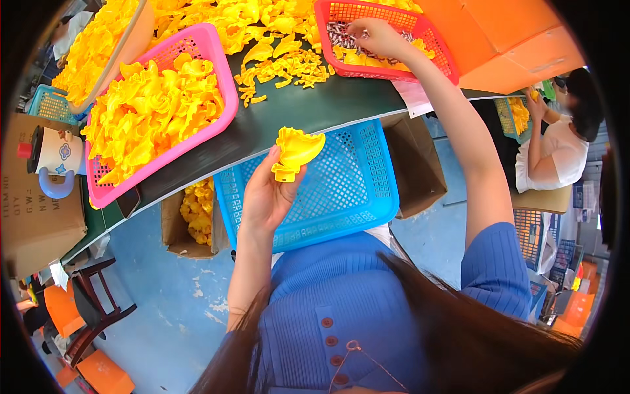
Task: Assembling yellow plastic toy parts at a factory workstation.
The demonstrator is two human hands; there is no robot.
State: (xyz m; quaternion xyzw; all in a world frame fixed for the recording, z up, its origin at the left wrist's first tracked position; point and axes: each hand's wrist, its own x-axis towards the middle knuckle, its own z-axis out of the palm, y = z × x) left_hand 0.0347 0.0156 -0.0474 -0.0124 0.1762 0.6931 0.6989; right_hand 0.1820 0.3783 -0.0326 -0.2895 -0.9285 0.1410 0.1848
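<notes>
Left hand [266,197] raised over blue basket [367,190] on lap, fingers clasped around one yellow moulded shell [296,151]. Right hand [377,36] stretched to far edge of workbench [315,108], fingertips pinched into red basket [433,46] among small grey pieces [341,31]; whether one is caught, cannot tell. Blue basket bare of parts, so apparently early going. Pink basket [220,72] at left end heaped with yellow shells, too many to count; loose heap along far edge. Baskets near: one pink, one red, one blue. Cartoon mug [56,157] on cardboard box [36,210]
</notes>
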